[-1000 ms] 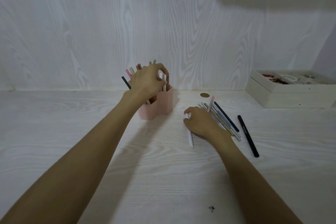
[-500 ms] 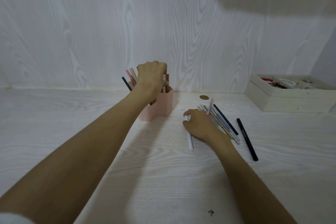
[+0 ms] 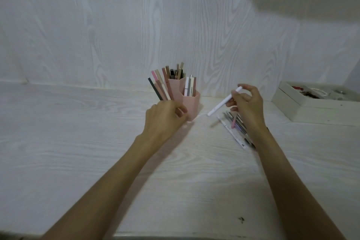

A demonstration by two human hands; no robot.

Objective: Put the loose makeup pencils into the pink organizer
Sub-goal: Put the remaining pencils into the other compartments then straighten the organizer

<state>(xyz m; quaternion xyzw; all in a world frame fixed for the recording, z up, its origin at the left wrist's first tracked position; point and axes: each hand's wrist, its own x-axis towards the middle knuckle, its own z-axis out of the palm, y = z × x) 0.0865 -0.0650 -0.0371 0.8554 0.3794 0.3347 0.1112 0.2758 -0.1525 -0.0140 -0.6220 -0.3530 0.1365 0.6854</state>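
Note:
The pink organizer (image 3: 191,104) stands near the back wall with several pencils upright in it. My left hand (image 3: 165,118) is against its front left, fingers curled round the lower ends of several pencils (image 3: 159,87) that fan out to the left. My right hand (image 3: 246,107) is raised to the organizer's right and pinches a white pencil (image 3: 224,101) that slants down to the left. A loose pile of pencils (image 3: 236,129) lies on the table under that hand.
A shallow white box (image 3: 303,106) with small items in it sits at the right by the wall. A small dark speck (image 3: 241,219) marks the pale wood table (image 3: 78,152) near the front edge.
My right hand has lifted the white pencil off the table and raised it toward the organizer. My left hand has come down from the organizer's top to its front left side.

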